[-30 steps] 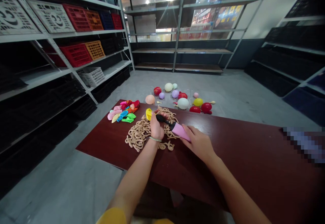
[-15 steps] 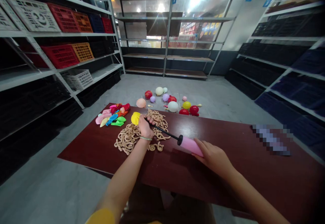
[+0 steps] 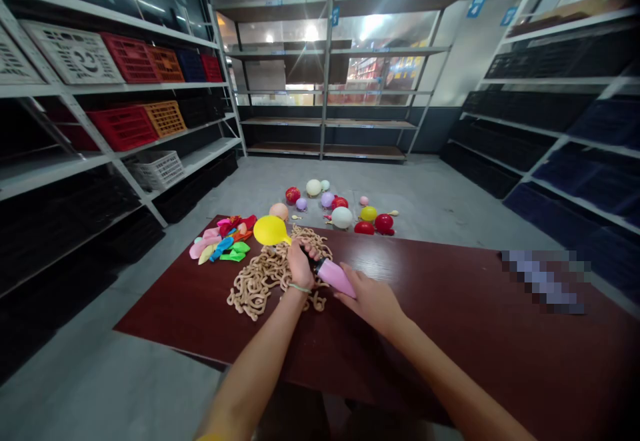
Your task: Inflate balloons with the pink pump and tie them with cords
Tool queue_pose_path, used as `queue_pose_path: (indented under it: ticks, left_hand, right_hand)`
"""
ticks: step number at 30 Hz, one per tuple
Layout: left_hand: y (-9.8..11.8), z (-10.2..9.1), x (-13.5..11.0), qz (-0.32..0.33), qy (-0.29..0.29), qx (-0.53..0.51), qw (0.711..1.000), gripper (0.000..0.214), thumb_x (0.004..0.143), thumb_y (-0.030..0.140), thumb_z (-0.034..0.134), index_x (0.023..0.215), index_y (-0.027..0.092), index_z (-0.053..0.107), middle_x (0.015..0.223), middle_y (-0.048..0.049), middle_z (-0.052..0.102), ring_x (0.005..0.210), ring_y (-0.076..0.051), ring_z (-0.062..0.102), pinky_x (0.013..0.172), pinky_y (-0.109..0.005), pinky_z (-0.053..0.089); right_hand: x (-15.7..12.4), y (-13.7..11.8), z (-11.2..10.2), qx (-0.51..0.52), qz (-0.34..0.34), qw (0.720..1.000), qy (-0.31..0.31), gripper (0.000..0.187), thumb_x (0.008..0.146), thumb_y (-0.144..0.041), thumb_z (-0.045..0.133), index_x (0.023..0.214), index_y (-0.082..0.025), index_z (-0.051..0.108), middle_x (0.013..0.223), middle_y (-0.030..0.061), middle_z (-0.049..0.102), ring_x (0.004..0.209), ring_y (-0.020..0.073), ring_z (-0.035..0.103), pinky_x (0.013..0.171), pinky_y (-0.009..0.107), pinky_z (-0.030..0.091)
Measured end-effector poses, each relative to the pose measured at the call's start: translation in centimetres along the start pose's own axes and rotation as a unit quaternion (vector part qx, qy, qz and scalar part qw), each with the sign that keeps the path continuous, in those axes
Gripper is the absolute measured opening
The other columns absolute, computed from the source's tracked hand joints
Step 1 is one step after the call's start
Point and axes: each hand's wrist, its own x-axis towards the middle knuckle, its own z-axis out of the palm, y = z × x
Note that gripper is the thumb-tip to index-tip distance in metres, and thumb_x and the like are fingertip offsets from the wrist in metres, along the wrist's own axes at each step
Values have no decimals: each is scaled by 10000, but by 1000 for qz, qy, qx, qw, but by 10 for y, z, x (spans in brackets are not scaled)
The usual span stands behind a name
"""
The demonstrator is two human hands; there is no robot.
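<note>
My left hand [image 3: 301, 264] is closed round the black nozzle end of a pink hand pump [image 3: 335, 276], pinching the neck of a yellow balloon [image 3: 270, 230] on it. The balloon is partly filled and sticks out to the left above the table. My right hand [image 3: 371, 300] grips the pink pump body, which is pushed in close to my left hand. Both hands hover over a heap of tan curly cord [image 3: 265, 272] on the dark red table [image 3: 450, 321].
A pile of flat coloured balloons [image 3: 223, 240] lies at the table's far left corner. Several inflated balloons [image 3: 342, 216] sit on the grey floor beyond the table. Shelving with plastic crates [image 3: 125, 124] lines the left wall; dark shelves run along the right.
The pump went from pushed in to pulled out and is now pushed in again, my right hand back near my left. The yellow balloon has grown larger.
</note>
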Motion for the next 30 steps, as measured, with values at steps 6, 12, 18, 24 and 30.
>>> queue_pose_path:
  ticks: [6, 12, 18, 24, 30]
  left_hand:
    - [13, -19, 27, 12, 29, -6, 999, 218, 878, 298, 527, 751, 216, 370, 558, 81, 327, 384, -58, 320, 380, -181, 247]
    - [17, -27, 38, -31, 16, -77, 996, 273, 869, 277, 583, 746, 208, 349, 567, 93, 299, 389, -36, 300, 385, -152, 243]
    - [25, -25, 24, -64, -44, -66, 995, 243, 886, 260, 583, 769, 204, 378, 576, 89, 297, 402, -38, 309, 396, -153, 262]
    - [35, -25, 30, -31, -64, -28, 997, 205, 900, 260, 543, 774, 207, 390, 577, 81, 308, 390, -47, 309, 379, -165, 243]
    - [44, -26, 38, -44, -52, -61, 996, 217, 920, 266, 532, 774, 202, 385, 583, 86, 288, 387, -34, 299, 372, -143, 217]
  right_hand:
    - [-24, 17, 5, 19, -24, 999, -14, 647, 947, -487, 474, 1519, -225, 326, 1174, 133, 670, 958, 273, 685, 713, 304, 456]
    - [-48, 22, -30, -60, -9, 996, -63, 673, 934, -453, 509, 1540, -254, 294, 1031, 128, 692, 791, 275, 705, 599, 303, 438]
    - [0, -43, -30, -29, 24, 997, -70, 673, 933, -488, 519, 1515, -227, 304, 1061, 132, 687, 854, 268, 705, 662, 297, 451]
    - [-15, -38, -14, 35, 22, 997, -71, 713, 941, -424, 522, 1551, -236, 205, 1151, 145, 654, 936, 270, 695, 713, 306, 463]
    - [-49, -26, -33, 4, 31, 994, -105, 728, 908, -385, 572, 1544, -237, 252, 1057, 141, 675, 858, 278, 705, 672, 310, 463]
